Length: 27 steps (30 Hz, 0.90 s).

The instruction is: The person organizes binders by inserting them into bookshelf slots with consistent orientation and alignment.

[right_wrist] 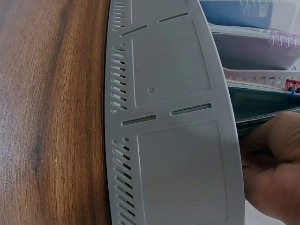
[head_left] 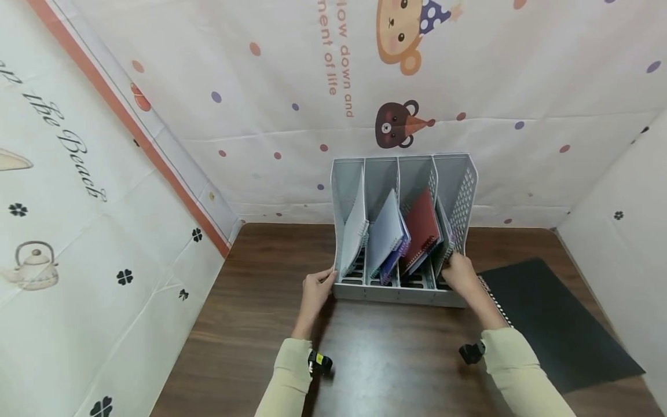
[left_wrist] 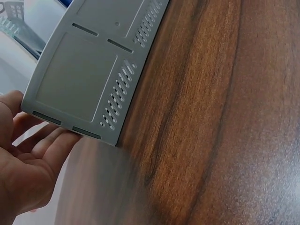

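Note:
A grey four-compartment file organizer (head_left: pixel 401 295) stands on the table, spiral notebooks leaning in its compartments. My left hand (head_left: pixel 315 289) grips its front left corner, thumb at the edge and fingers along the side, as the left wrist view shows. At the rightmost compartment, my right hand (head_left: pixel 461 275) reaches in past the front wall with curled fingers, holding a dark spiral notebook (head_left: pixel 444 234). Further left lean a red notebook (head_left: pixel 421 223), a light blue notebook (head_left: pixel 384 234) with a purple one (head_left: pixel 396 255) behind it, and a pale grey notebook (head_left: pixel 355 231).
A large black spiral-bound book (head_left: pixel 554 324) lies flat on the brown wooden table (head_left: pixel 260 324), right of the organizer and partly under the right arm. Printed white sheets (head_left: pixel 281 75) stand behind and at both sides of the table.

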{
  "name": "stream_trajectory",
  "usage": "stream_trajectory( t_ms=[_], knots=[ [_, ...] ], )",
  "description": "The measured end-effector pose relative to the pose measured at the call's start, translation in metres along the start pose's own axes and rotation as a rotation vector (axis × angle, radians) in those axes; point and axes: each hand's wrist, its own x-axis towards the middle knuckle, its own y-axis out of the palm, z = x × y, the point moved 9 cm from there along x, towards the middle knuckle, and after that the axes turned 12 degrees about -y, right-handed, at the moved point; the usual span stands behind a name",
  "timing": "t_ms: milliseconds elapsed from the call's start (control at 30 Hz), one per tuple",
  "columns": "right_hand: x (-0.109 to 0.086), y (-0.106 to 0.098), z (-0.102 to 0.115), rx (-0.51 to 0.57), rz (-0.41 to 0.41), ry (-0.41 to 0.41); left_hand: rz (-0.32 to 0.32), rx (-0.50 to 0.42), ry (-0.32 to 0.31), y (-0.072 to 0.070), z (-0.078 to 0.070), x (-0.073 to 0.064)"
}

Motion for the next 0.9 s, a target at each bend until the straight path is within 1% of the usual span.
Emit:
stream_trajectory(
  t_ms=[67, 133, 267, 333, 500, 633, 700, 900],
  knots=[
    [-0.003, -0.001, -0.004, -0.009, 0.02, 0.009, 0.022, -0.002, -0.011, 0.005, 0.002, -0.001],
    [-0.006, -0.002, -0.006, -0.026, 0.035, 0.011, 0.03, -0.004, -0.02, 0.007, 0.003, -0.002],
    [-0.01, -0.003, 0.0, -0.035, 0.026, -0.01, 0.016, -0.004, -0.029, 0.003, 0.004, -0.003],
    [-0.012, -0.005, 0.005, -0.022, 0.021, -0.019, 0.012, -0.004, -0.026, 0.001, 0.003, -0.002],
    [-0.016, -0.013, 0.013, 0.022, 0.014, -0.013, 0.003, -0.002, 0.001, -0.002, -0.003, 0.001],
    [-0.021, -0.021, 0.015, 0.027, -0.008, 0.0, -0.008, 0.011, 0.006, -0.003, -0.006, 0.0],
    [-0.025, -0.026, 0.014, 0.011, -0.029, 0.011, -0.006, 0.016, 0.011, -0.003, -0.006, 0.0],
    [-0.044, -0.039, 0.007, -0.037, -0.104, 0.044, 0.004, 0.013, -0.007, -0.001, -0.003, -0.003]
  ],
)
